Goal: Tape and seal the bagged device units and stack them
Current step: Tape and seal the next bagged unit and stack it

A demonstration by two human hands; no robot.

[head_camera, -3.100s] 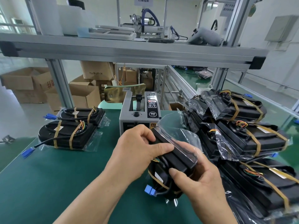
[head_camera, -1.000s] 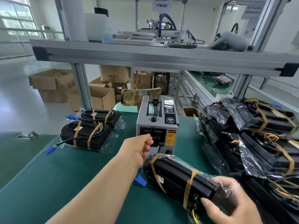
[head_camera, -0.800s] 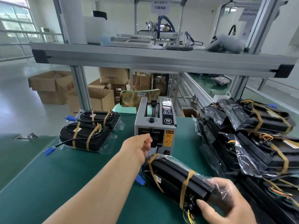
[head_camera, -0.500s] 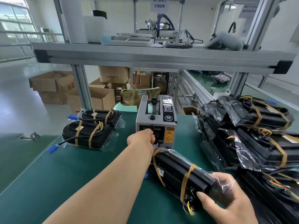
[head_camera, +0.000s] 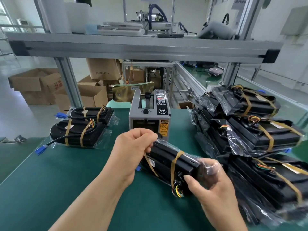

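Hands (head_camera: 131, 152) (head_camera: 215, 185) curled, seemingly gripping bagged unit (head_camera: 166, 161)

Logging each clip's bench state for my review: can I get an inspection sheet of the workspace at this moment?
Surface: green mat covers the bench.
Job's things: bagged unit held mid-bench; two bagged units at the left; pile of bagged units at the right; tape dispenser behind the hands.
Clutter: nothing seen.
Grippers: left hand curled at the held unit's far end, what it pinches unclear; right hand grips the near end over the bag.
Cables: blue-plugged lead trails from the left units; coloured wires at the held unit's near end.
Surroundings: aluminium shelf overhead; cardboard boxes on the floor beyond.
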